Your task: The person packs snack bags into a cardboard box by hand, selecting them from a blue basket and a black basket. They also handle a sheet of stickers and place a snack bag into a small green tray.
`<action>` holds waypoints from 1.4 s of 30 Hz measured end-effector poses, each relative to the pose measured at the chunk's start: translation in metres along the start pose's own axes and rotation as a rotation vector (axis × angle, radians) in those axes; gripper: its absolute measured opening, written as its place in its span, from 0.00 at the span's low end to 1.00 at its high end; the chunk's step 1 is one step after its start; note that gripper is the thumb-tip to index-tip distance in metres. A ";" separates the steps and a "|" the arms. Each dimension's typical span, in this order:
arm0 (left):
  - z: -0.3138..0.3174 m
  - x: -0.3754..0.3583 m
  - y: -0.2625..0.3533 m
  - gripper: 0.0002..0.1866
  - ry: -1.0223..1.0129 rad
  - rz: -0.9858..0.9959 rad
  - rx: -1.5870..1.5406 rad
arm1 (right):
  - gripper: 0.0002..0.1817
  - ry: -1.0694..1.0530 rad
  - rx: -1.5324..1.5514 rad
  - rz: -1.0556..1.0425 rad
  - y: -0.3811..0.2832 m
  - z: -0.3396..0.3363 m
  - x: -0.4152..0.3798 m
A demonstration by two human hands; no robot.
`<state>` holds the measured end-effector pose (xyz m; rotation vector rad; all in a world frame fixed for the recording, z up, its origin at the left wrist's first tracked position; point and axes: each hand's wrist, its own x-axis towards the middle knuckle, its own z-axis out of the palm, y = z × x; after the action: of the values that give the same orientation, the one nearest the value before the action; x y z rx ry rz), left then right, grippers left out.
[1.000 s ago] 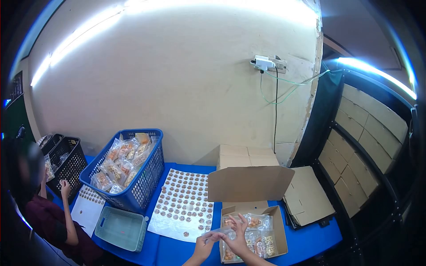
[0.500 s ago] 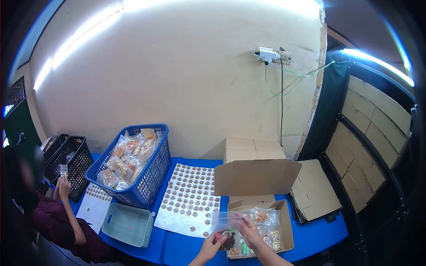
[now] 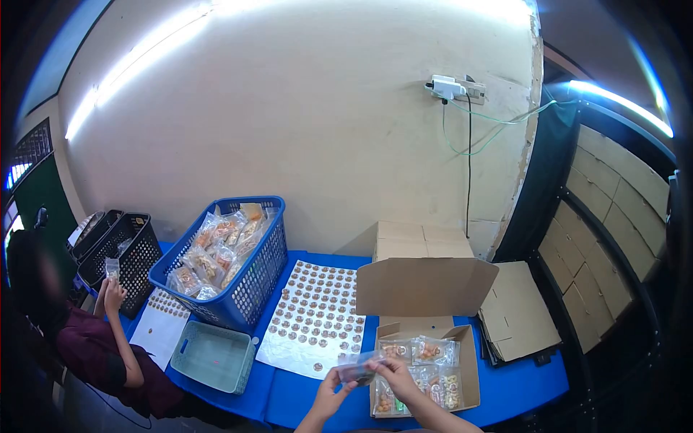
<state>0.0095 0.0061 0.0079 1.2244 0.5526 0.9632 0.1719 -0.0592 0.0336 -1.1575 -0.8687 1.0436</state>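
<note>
My left hand (image 3: 334, 392) pinches the left side of a small clear packet (image 3: 354, 371) with dark contents, and my right hand (image 3: 395, 377) grips its right side. The packet is held over the lower edge of a white sheet of round stickers (image 3: 297, 348), left of an open cardboard box (image 3: 469, 368). Inside the box lie several clear packets of snacks (image 3: 434, 351), close to my right hand. The box's lid stands raised behind them.
A blue basket (image 3: 249, 296) full of packets stands left of the sheet, above a green tray (image 3: 213, 357). Flat cardboard (image 3: 516, 310) is stacked at right. At far left a person (image 3: 108, 353) holds a packet near black baskets (image 3: 133, 260).
Both my hands have moved slightly left with the packet, which now lies flatter and lower between them. More of the box's contents shows. The whole view has shifted a little.
</note>
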 end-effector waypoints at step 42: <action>0.008 0.001 -0.020 0.34 -0.476 -0.250 0.044 | 0.20 0.191 -0.626 -0.394 0.019 -0.008 -0.030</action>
<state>0.0230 0.0022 -0.0082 1.3330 0.3370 0.4286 0.1669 -0.0887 0.0128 -1.4903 -1.2524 0.3291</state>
